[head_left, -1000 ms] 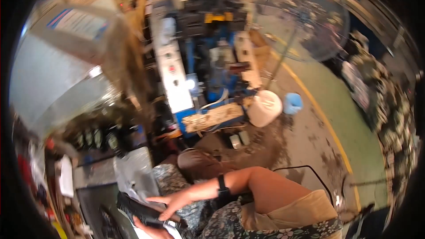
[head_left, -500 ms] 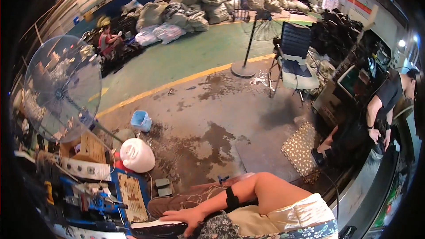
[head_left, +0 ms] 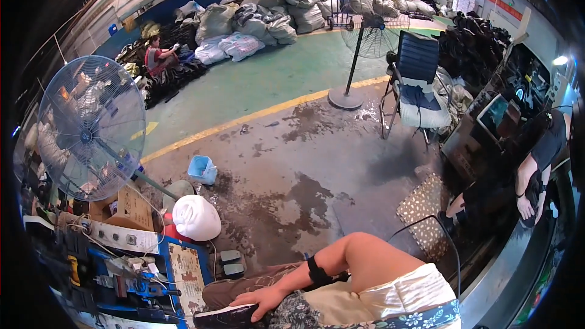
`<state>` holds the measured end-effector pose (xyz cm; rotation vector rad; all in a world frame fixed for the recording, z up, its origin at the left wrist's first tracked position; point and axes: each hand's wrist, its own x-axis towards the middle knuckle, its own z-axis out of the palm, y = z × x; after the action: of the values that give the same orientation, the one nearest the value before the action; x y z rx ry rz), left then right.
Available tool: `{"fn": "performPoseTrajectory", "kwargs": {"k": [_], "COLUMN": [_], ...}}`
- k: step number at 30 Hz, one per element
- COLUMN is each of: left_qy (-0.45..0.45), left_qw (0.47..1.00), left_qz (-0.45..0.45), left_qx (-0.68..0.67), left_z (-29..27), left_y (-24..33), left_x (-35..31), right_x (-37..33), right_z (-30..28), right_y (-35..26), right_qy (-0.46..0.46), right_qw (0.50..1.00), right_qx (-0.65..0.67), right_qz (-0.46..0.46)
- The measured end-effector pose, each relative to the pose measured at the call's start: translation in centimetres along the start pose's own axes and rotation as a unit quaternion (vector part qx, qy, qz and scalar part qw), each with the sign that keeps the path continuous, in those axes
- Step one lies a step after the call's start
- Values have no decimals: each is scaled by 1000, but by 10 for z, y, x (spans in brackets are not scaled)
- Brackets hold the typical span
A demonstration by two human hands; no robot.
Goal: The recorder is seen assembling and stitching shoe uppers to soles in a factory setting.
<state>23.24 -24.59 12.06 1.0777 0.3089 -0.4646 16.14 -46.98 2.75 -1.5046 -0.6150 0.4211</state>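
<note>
My right hand (head_left: 265, 298) lies low in the picture, its arm bent and a black band around it. Its fingers lie over a glossy black piece with a pale edge (head_left: 225, 317), and the thumb hangs down its near side. Only part of the piece shows at the lower edge, so its kind is unclear. Beside it is my floral apron (head_left: 298, 314), and beyond it my brown trouser leg (head_left: 256, 281). My left hand is out of the picture.
At left stand a workbench with blue clamps (head_left: 140, 283), a large fan (head_left: 88, 137) and a white jug (head_left: 196, 217). Beyond are a blue bucket (head_left: 202, 169), a second fan (head_left: 361, 42) and a chair (head_left: 417, 79). A co-worker (head_left: 542, 152) bends over a metal trough (head_left: 487, 286) at right.
The view has shifted a little, so the room sits slightly further right and lower. My right hand stays on the black piece. The co-worker's hands have moved lower.
</note>
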Motion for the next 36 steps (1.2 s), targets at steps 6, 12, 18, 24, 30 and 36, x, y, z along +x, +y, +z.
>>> {"fn": "performPoseTrajectory", "kwargs": {"k": [6,12,18,24,30,36], "left_qy": [-14,-48,195,329,437,569], "left_qw": [1000,997,944,903,853,791], "left_qz": [-14,-28,255,271,285,203], "left_qx": [12,-61,-76,-47,-2,97], "left_z": [-6,-27,-104,-178,-210,-217], "left_y": [-9,-29,-56,-93,-148,-161], "left_x": [-6,-20,-51,-115,-141,-117], "right_x": [-7,-10,57,237,440,520], "right_z": [11,20,25,-28,-65,-86], "right_y": [2,-6,-42,-111,-142,-132], "right_qy": [35,16,-27,-8,197,205], "right_qw": [999,999,961,999,886,830], "right_qx": [-31,-43,228,42,-390,-516], "right_qz": [-2,-19,153,7,-158,-49]}}
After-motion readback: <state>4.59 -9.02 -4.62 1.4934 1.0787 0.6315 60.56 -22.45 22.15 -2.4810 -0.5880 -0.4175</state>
